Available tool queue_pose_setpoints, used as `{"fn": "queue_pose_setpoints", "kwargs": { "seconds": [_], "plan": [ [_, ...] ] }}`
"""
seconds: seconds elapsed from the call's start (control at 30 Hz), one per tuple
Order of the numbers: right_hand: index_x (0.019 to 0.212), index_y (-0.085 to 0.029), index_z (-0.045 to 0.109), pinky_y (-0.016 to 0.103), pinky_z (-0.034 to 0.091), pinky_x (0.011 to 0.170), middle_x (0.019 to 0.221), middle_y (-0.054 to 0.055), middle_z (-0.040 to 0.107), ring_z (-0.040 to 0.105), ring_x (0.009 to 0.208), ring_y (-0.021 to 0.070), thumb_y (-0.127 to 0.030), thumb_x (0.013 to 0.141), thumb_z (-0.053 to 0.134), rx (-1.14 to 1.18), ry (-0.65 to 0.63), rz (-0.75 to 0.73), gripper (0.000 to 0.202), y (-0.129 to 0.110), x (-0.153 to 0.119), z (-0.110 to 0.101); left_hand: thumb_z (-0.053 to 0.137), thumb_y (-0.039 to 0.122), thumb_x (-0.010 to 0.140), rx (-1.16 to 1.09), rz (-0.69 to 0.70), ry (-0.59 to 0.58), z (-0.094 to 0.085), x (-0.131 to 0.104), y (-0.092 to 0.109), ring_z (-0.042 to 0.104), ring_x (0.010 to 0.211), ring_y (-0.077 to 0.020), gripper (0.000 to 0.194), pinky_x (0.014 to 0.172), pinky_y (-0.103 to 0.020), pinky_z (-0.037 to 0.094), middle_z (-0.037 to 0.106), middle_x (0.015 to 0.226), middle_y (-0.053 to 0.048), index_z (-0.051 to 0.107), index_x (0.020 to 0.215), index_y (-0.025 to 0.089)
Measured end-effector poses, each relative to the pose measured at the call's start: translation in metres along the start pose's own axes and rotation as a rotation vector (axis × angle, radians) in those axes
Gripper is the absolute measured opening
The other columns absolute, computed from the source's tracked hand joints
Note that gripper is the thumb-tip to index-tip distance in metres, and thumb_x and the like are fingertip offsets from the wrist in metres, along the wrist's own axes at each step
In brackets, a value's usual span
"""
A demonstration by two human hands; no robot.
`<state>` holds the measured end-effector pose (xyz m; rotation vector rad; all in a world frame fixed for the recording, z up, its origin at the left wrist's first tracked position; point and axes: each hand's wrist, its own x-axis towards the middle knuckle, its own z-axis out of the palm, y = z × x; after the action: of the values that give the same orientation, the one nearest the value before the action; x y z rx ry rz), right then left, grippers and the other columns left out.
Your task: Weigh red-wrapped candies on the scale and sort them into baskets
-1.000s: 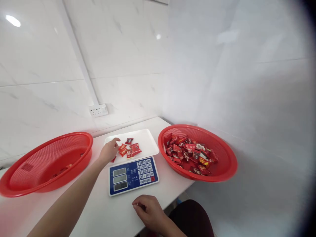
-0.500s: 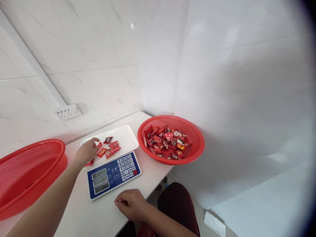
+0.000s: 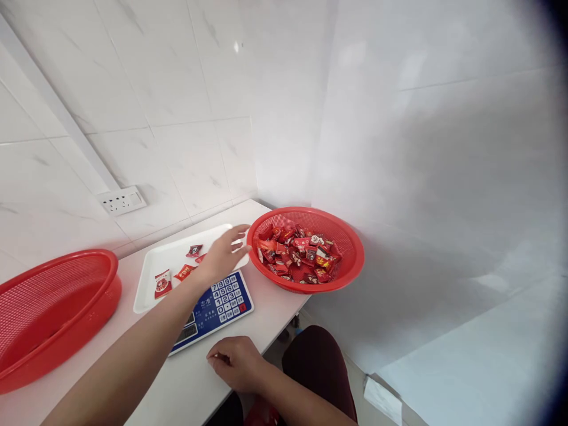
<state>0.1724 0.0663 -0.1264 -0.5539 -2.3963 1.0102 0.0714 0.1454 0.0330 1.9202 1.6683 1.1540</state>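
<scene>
My left hand (image 3: 224, 255) is over the right end of the scale's white tray (image 3: 153, 260), its fingers spread towards the right red basket (image 3: 306, 289). No packet shows in it. Several small red snack packets (image 3: 163, 284) lie on the tray, partly covered by my hand and forearm. Just past my fingertips, a blurred orange-red packet (image 3: 267, 244) shows at the basket's left side. The scale's blue keypad panel (image 3: 222, 307) is half behind my left arm. At the table's front edge rests my right hand (image 3: 237, 362), fingers curled closed, nothing visible in them.
The right basket holds many red packets. Another red mesh basket (image 3: 100, 307) stands at the left, with a few dark bits low inside. Tiled walls bound the table (image 3: 270, 319) behind and at the right; a socket (image 3: 122, 201) is on the wall.
My left hand has moved right from the tray's left part to beside the right basket, and its fingers have opened. A blurred packet now shows in that basket. My right hand has stayed put.
</scene>
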Motion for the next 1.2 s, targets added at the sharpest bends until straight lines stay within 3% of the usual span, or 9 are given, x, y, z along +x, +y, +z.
{"fn": "queue_pose_setpoints", "kwargs": {
  "seconds": [0.1, 0.27, 0.43, 0.57, 0.63, 0.7, 0.87, 1.07, 1.2],
  "plan": [
    [0.087, -0.023, 0.067, 0.016, 0.042, 0.063, 0.077, -0.003, 0.069, 0.06, 0.067, 0.0103, -0.018, 0.08, 0.048, 0.0, 0.005, 0.009, 0.02, -0.001, 0.0, -0.001, 0.049, 0.03, 0.082, 0.13, 0.091, -0.116, 0.016, -0.017, -0.002, 0.044, 0.119, -0.0202, 0.043, 0.099, -0.034, 0.036, 0.047, 0.131, -0.004, 0.044, 0.124, 0.028],
    [0.086, -0.022, 0.066, 0.017, 0.042, 0.063, 0.076, -0.002, 0.069, 0.061, 0.067, 0.0111, -0.02, 0.081, 0.047, -0.009, 0.01, -0.009, 0.02, 0.001, 0.001, 0.002, 0.046, 0.032, 0.084, 0.202, 0.074, -0.112, 0.017, -0.076, -0.025, 0.043, 0.121, -0.0214, 0.036, 0.101, -0.036, 0.033, 0.051, 0.128, -0.006, 0.051, 0.119, 0.027],
    [0.092, -0.02, 0.067, 0.019, 0.044, 0.066, 0.08, 0.001, 0.069, 0.062, 0.072, 0.0133, -0.019, 0.079, 0.05, -0.012, -0.07, -0.023, 0.021, 0.001, -0.002, -0.005, 0.046, 0.037, 0.084, -0.049, -0.198, 0.031, 0.02, -0.146, -0.054, 0.061, 0.093, -0.0215, 0.023, 0.084, -0.033, 0.047, 0.066, 0.097, -0.005, 0.062, 0.096, 0.026],
    [0.1, -0.024, 0.066, 0.022, 0.047, 0.07, 0.085, 0.001, 0.069, 0.063, 0.074, 0.0138, -0.021, 0.074, 0.059, 0.14, -0.264, 0.042, 0.027, -0.007, -0.015, -0.056, 0.046, 0.043, 0.082, -0.256, -0.397, 0.004, 0.03, -0.185, -0.069, 0.063, 0.079, -0.0213, 0.024, 0.073, -0.031, 0.05, 0.067, 0.085, -0.002, 0.062, 0.09, 0.027],
    [0.103, -0.024, 0.065, 0.023, 0.049, 0.068, 0.082, 0.0, 0.069, 0.064, 0.074, 0.0129, -0.026, 0.079, 0.055, 0.295, -0.312, 0.139, 0.026, -0.012, -0.016, -0.096, 0.048, 0.045, 0.081, -0.293, -0.424, -0.053, 0.035, -0.194, -0.072, 0.063, 0.079, -0.0217, 0.024, 0.073, -0.031, 0.049, 0.067, 0.081, -0.001, 0.063, 0.087, 0.027],
    [0.102, -0.022, 0.065, 0.025, 0.051, 0.066, 0.08, 0.001, 0.069, 0.064, 0.072, 0.0132, -0.029, 0.081, 0.052, 0.345, -0.226, 0.206, 0.026, -0.012, -0.01, -0.136, 0.048, 0.046, 0.08, -0.316, -0.433, -0.088, 0.039, -0.197, -0.074, 0.062, 0.078, -0.0217, 0.025, 0.073, -0.03, 0.048, 0.066, 0.078, -0.001, 0.063, 0.084, 0.027],
    [0.102, -0.021, 0.064, 0.033, 0.048, 0.078, 0.1, 0.005, 0.067, 0.062, 0.089, 0.0181, -0.025, 0.083, 0.047, -0.133, 0.16, 0.289, 0.026, 0.019, 0.034, -0.198, 0.047, 0.05, 0.08, -0.333, -0.4, -0.105, 0.044, -0.195, -0.084, 0.059, 0.07, -0.0202, 0.029, 0.066, -0.028, 0.048, 0.064, 0.072, -0.002, 0.063, 0.082, 0.025],
    [0.102, -0.023, 0.067, 0.031, 0.046, 0.083, 0.12, 0.005, 0.059, 0.058, 0.102, 0.0246, -0.016, 0.061, 0.067, -0.318, -0.222, 0.411, 0.042, 0.056, 0.075, -0.201, 0.04, 0.047, 0.084, -0.243, -0.273, -0.262, 0.04, -0.196, -0.099, 0.058, 0.071, -0.0169, 0.035, 0.065, -0.022, 0.046, 0.065, 0.077, -0.003, 0.062, 0.087, 0.021],
    [0.111, -0.025, 0.062, 0.036, 0.045, 0.08, 0.127, 0.005, 0.053, 0.056, 0.103, 0.029, -0.025, 0.069, 0.062, -0.425, -0.26, 0.531, 0.041, 0.061, 0.077, -0.189, 0.039, 0.048, 0.084, -0.224, -0.228, -0.247, 0.046, -0.198, -0.107, 0.057, 0.068, -0.0157, 0.036, 0.062, -0.02, 0.044, 0.065, 0.075, -0.003, 0.062, 0.086, 0.02]
  ]
}}
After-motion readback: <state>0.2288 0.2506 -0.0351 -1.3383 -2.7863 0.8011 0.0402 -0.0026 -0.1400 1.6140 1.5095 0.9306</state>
